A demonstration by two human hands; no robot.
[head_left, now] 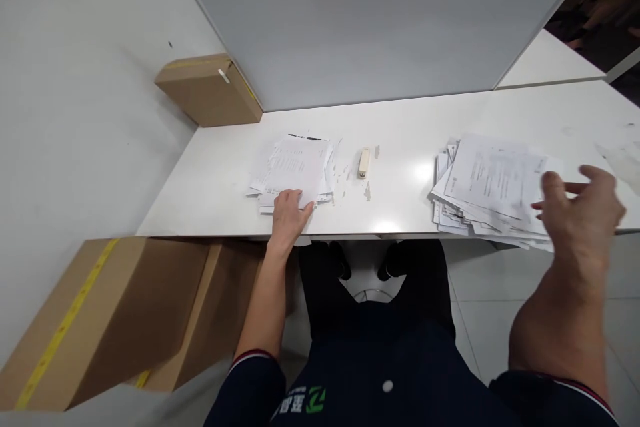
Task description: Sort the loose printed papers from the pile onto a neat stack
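At a desk (400, 130), left fingers (286, 198) open on illegible printed sheets (295, 163), right fingers (552, 185) open by paper stack (493, 177).

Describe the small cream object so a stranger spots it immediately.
Find the white table against the grey panel. Between its left paper stack and right paper stack lies the small cream object, narrow and oblong. Unlike the loose sheets, it is chunky, with dark marks at its near end.
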